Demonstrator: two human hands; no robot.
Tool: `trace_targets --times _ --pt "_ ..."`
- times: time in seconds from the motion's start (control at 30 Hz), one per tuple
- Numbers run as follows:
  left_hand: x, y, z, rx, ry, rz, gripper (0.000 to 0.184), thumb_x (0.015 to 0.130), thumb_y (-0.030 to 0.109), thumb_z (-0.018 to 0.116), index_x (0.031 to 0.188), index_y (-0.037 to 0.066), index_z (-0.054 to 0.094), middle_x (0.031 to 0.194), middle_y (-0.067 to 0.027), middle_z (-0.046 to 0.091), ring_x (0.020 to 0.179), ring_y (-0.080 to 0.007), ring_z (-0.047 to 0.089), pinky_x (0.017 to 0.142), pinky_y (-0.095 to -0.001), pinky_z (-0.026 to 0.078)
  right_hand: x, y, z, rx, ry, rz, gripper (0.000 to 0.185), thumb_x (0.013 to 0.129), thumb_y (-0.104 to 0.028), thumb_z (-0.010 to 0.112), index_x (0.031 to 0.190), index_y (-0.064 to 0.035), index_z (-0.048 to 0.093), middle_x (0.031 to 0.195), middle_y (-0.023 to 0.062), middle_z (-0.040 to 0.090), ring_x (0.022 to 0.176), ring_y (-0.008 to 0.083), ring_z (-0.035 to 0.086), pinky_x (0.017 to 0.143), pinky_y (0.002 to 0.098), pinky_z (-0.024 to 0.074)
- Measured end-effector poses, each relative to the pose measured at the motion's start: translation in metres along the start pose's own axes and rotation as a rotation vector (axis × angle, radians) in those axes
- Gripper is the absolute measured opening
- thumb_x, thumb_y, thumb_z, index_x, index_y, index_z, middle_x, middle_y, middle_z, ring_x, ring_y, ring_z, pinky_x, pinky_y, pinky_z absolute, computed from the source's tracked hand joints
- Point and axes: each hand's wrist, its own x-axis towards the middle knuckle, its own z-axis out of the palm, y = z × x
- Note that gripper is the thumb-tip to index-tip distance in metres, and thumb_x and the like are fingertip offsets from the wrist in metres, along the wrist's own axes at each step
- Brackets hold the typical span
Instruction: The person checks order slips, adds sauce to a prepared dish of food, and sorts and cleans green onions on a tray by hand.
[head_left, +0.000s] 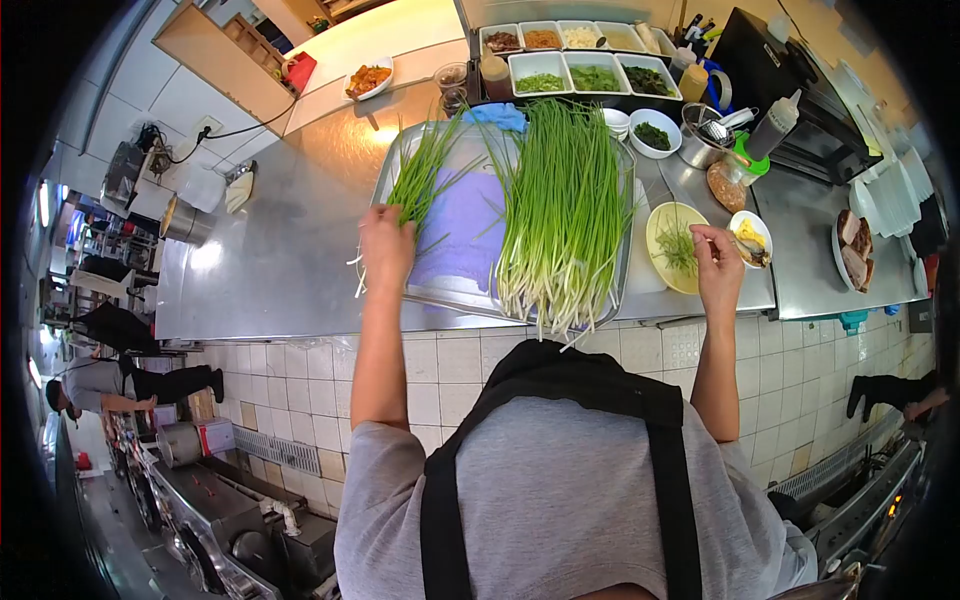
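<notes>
My left hand (388, 245) is closed around the lower stems of a small bunch of thin green onions (425, 170), at the left side of a metal tray (384, 160). White root ends poke out beside the hand. A much larger pile of green onions (563, 190) fills the tray's right half, white ends toward me. Between the two lies a bare bluish-purple stretch of the tray. My right hand (718, 262) is pinched at the right rim of a pale yellow dish (660, 215) holding thin green trimmings (677, 245). Whatever is in that pinch is too small to make out.
White containers of chopped ingredients (593, 78) line the back. A blue cloth (497, 117) touches the tray's far edge. Right of it stand a bowl of dark greens (654, 134), a squeeze bottle (772, 128) and a small bowl with yellow food (750, 238). Other people stand farther off.
</notes>
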Motion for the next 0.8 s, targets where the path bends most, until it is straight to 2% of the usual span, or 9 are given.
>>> trace_targets --times 0.1,0.17,0.27,0.37,0.47,0.57,0.67,0.8 --pt "-0.005 0.032 0.039 -0.319 -0.176 0.062 0.015 0.071 0.012 0.066 0.084 0.003 0.067 0.094 -0.0183 0.059 0.089 -0.034 0.057 0.084 -0.0388 0.044 -0.003 -0.005 0.003 0.02 -0.006 0.025 0.011 0.085 -0.009 0.058 0.092 -0.0037 0.065 0.078 -0.0002 0.055 0.066 0.0056 0.047 0.06 0.0195 0.0397" --pt "-0.01 0.059 0.062 -0.419 -0.27 0.012 0.013 0.069 0.014 0.068 0.077 0.003 0.068 0.091 -0.0181 0.06 0.088 -0.0335 0.057 0.083 -0.0382 0.044 -0.005 -0.009 0.006 0.039 -0.006 0.021 0.011 0.085 -0.009 0.059 0.092 -0.0036 0.065 0.078 -0.0001 0.055 0.066 0.0059 0.047 0.06 0.0199 0.0394" --pt "-0.012 0.088 0.078 -0.274 -0.248 -0.038 0.015 0.068 0.016 0.067 0.075 0.002 0.068 0.091 -0.0178 0.061 0.088 -0.0328 0.057 0.08 -0.0383 0.045 -0.007 -0.017 0.006 0.02 -0.02 0.016 0.01 0.083 -0.007 0.059 0.09 -0.0021 0.064 0.08 0.0051 0.058 0.064 0.0103 0.052 0.059 0.0231 0.0422" --pt "-0.01 0.087 0.092 -0.254 -0.218 -0.076 0.017 0.068 0.017 0.066 0.076 0.003 0.068 0.087 -0.0186 0.062 0.085 -0.035 0.058 0.076 -0.0396 0.046 -0.01 -0.019 0.005 0.033 -0.031 0.004 0.01 0.083 -0.006 0.059 0.089 -0.0018 0.064 0.081 0.0057 0.059 0.065 0.0111 0.054 0.06 0.023 0.0426" --pt "-0.008 0.066 0.101 -0.428 -0.222 -0.09 0.015 0.069 0.017 0.064 0.071 0.003 0.068 0.08 -0.0165 0.064 0.075 -0.0332 0.06 0.071 -0.0369 0.048 -0.013 -0.016 0.002 0.042 -0.042 0.028 0.01 0.083 -0.006 0.059 0.089 -0.0016 0.064 0.081 0.0057 0.059 0.066 0.0113 0.055 0.06 0.0231 0.0432" --pt "-0.011 0.062 0.083 -0.708 -0.304 -0.399 0.015 0.076 0.016 0.061 0.074 0.002 0.066 0.075 -0.0127 0.065 0.068 -0.0248 0.063 0.064 -0.0314 0.048 -0.013 -0.016 0.0 0.032 -0.047 0.026 0.009 0.083 -0.006 0.059 0.089 -0.0017 0.064 0.081 0.0056 0.058 0.066 0.0112 0.054 0.061 0.023 0.0434" --pt "-0.013 0.069 0.056 -1.207 -0.362 -0.536 0.013 0.084 0.013 0.056 0.085 0.002 0.062 0.078 -0.0098 0.065 0.07 -0.0166 0.063 0.063 -0.0256 0.048 -0.011 -0.02 0.003 0.038 -0.054 0.021 0.009 0.083 -0.006 0.058 0.089 -0.0018 0.064 0.08 0.0055 0.058 0.066 0.0109 0.054 0.061 0.0227 0.0433" --pt "-0.013 0.084 0.019 -1.389 -0.418 -0.618 0.012 0.089 0.012 0.051 0.096 0.003 0.055 0.085 -0.0103 0.064 0.076 -0.0175 0.064 0.067 -0.027 0.05 -0.007 -0.035 0.016 0.071 -0.104 -0.026 0.009 0.083 -0.007 0.058 0.089 -0.0024 0.064 0.08 0.0053 0.058 0.067 0.0113 0.055 0.061 0.0227 0.0438"
